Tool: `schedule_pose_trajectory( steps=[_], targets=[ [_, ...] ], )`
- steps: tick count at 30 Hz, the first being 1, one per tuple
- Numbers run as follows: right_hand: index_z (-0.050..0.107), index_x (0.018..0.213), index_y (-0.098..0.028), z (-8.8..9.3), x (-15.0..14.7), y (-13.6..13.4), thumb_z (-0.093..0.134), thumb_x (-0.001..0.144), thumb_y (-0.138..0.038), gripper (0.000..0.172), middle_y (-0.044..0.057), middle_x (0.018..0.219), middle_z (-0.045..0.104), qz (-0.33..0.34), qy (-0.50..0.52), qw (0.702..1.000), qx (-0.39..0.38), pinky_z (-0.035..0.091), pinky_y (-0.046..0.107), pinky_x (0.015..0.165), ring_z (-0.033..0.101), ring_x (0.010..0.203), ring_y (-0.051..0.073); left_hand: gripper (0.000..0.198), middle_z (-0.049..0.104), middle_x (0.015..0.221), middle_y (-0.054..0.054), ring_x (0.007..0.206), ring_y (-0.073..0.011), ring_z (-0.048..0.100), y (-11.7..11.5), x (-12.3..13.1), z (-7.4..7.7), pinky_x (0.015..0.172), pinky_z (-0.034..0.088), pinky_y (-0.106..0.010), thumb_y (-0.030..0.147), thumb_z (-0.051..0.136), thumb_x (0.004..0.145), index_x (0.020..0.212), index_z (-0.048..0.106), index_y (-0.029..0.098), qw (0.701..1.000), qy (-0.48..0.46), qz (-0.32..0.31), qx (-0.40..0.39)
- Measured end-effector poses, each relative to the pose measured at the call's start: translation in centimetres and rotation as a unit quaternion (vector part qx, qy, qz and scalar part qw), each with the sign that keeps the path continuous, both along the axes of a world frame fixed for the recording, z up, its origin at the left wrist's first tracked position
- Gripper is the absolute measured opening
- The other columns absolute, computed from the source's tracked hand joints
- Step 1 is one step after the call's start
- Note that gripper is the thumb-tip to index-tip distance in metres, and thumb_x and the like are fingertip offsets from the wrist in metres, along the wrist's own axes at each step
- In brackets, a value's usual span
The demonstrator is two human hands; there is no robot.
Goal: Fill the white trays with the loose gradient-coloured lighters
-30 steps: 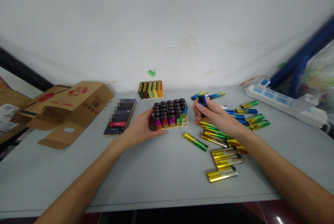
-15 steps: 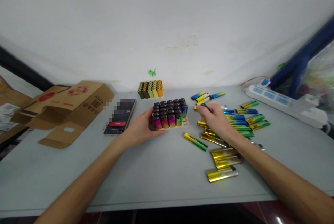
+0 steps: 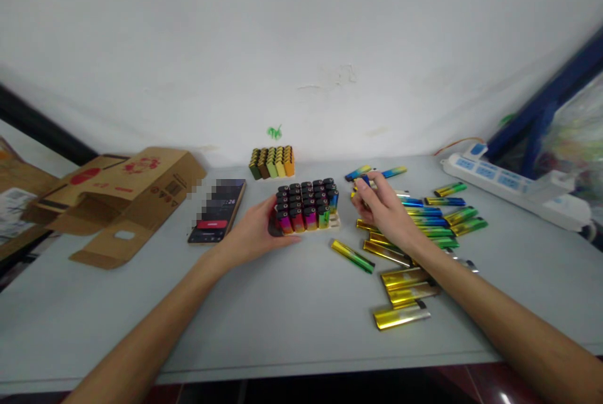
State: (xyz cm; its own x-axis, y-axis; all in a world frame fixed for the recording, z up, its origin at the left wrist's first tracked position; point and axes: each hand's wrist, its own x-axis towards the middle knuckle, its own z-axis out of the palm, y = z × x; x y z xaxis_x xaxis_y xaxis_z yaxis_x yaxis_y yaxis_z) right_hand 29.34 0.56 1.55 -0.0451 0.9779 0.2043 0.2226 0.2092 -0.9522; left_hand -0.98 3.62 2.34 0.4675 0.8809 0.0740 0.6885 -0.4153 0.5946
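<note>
My left hand (image 3: pixel 252 227) is wrapped round the left end of a white tray (image 3: pixel 334 222), in which colourful lighters (image 3: pixel 309 206) with black tops stand upright in rows. A few bare slots show at the tray's front right corner. Just right of the tray, my right hand (image 3: pixel 385 206) is closed on a lighter (image 3: pixel 363 183), its blue part showing at the fingertips and the rest hidden. Under and around this hand lie many loose metallic lighters (image 3: pixel 401 316) in yellow, green, blue and silver. One yellow-green lighter (image 3: pixel 353 256) lies apart, in front of the tray.
A second block of upright gold-topped lighters (image 3: pixel 272 162) stands near the wall. On the left are an opened cardboard box (image 3: pixel 160 171) and a phone (image 3: pixel 219 209). A white power strip (image 3: pixel 516 190) lies at the right, and the table's edge (image 3: pixel 282 376) runs along the front.
My right hand has turned and risen slightly, with the lighter now tipped up at its fingertips. My left hand and the tray have stayed put.
</note>
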Motion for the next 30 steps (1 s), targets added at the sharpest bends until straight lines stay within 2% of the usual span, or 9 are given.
schedule_pose_trajectory(
  steps=[3, 6, 9, 12, 15, 18, 23, 30],
  targets=[
    [0.058, 0.116, -0.026, -0.2, 0.0, 0.1, 0.059, 0.108, -0.062, 0.036, 0.003, 0.102, 0.065, 0.043, 0.034, 0.998, 0.028, 0.058, 0.031, 0.067, 0.065, 0.083, 0.018, 0.077, 0.078, 0.134, -0.013, 0.121, -0.0404, 0.075, 0.0, 0.0, 0.0, 0.107, 0.06, -0.052, 0.063, 0.087, 0.078, 0.136, 0.066, 0.018, 1.0, -0.004, -0.008, 0.002],
    [0.071, 0.115, -0.025, -0.1, 0.0, 0.1, 0.07, 0.103, -0.057, 0.034, 0.008, 0.116, 0.067, 0.041, -0.001, 0.995, 0.095, 0.063, 0.037, 0.083, 0.067, 0.107, 0.024, 0.078, 0.078, 0.135, -0.013, 0.122, -0.0397, 0.075, 0.0, 0.0, 0.0, 0.109, 0.06, -0.051, 0.061, 0.089, 0.076, 0.137, 0.066, 0.018, 1.0, -0.021, -0.015, 0.001],
    [0.077, 0.107, -0.024, 0.0, -0.1, 0.1, 0.078, 0.098, -0.055, 0.032, 0.007, 0.103, 0.072, 0.026, -0.032, 0.991, 0.127, 0.061, 0.039, 0.083, 0.069, 0.098, 0.024, 0.078, 0.078, 0.136, -0.013, 0.122, -0.0383, 0.075, 0.1, 0.0, -0.2, 0.109, 0.061, -0.05, 0.059, 0.09, 0.076, 0.138, 0.065, 0.019, 1.0, -0.026, -0.011, -0.004],
    [0.079, 0.113, -0.024, -0.1, -0.1, 0.0, 0.083, 0.094, -0.053, 0.035, 0.004, 0.09, 0.074, 0.02, -0.03, 0.992, 0.124, 0.06, 0.037, 0.075, 0.068, 0.081, 0.021, 0.078, 0.078, 0.136, -0.013, 0.121, -0.0375, 0.076, 0.0, 0.0, -0.1, 0.109, 0.061, -0.05, 0.059, 0.09, 0.076, 0.138, 0.065, 0.019, 1.0, -0.027, -0.009, -0.009],
    [0.079, 0.11, -0.023, -0.4, -0.1, 0.0, 0.088, 0.09, -0.05, 0.035, 0.002, 0.083, 0.075, 0.002, -0.031, 0.992, 0.121, 0.059, 0.035, 0.069, 0.069, 0.074, 0.019, 0.078, 0.079, 0.135, -0.013, 0.121, -0.038, 0.075, 0.0, 0.0, -0.1, 0.108, 0.061, -0.049, 0.06, 0.09, 0.074, 0.136, 0.066, 0.019, 1.0, -0.026, -0.003, -0.008],
    [0.079, 0.103, -0.023, -0.7, -0.2, -0.1, 0.089, 0.089, -0.049, 0.032, 0.002, 0.081, 0.077, -0.007, -0.028, 0.993, 0.118, 0.063, 0.035, 0.07, 0.073, 0.072, 0.019, 0.078, 0.079, 0.134, -0.013, 0.121, -0.0383, 0.075, 0.0, 0.1, 0.0, 0.107, 0.062, -0.049, 0.06, 0.09, 0.074, 0.135, 0.066, 0.018, 1.0, -0.022, -0.001, -0.007],
    [0.079, 0.106, -0.023, -0.5, -0.3, -0.3, 0.085, 0.093, -0.052, 0.033, 0.005, 0.088, 0.082, 0.003, -0.049, 0.991, 0.125, 0.068, 0.036, 0.072, 0.078, 0.076, 0.021, 0.078, 0.079, 0.133, -0.013, 0.119, -0.0384, 0.076, 0.0, 0.2, 0.0, 0.108, 0.061, -0.049, 0.061, 0.089, 0.073, 0.135, 0.067, 0.019, 1.0, -0.025, -0.005, -0.002],
    [0.078, 0.104, -0.022, 0.9, 0.6, -0.2, 0.075, 0.103, -0.049, 0.027, 0.006, 0.09, 0.083, 0.067, -0.168, 0.974, 0.137, 0.065, 0.033, 0.074, 0.078, 0.078, 0.021, 0.074, 0.079, 0.133, -0.012, 0.12, -0.0393, 0.076, 0.0, 0.2, 0.0, 0.109, 0.06, -0.052, 0.057, 0.089, 0.075, 0.135, 0.067, 0.019, 1.0, -0.019, -0.011, 0.006]
  ],
)
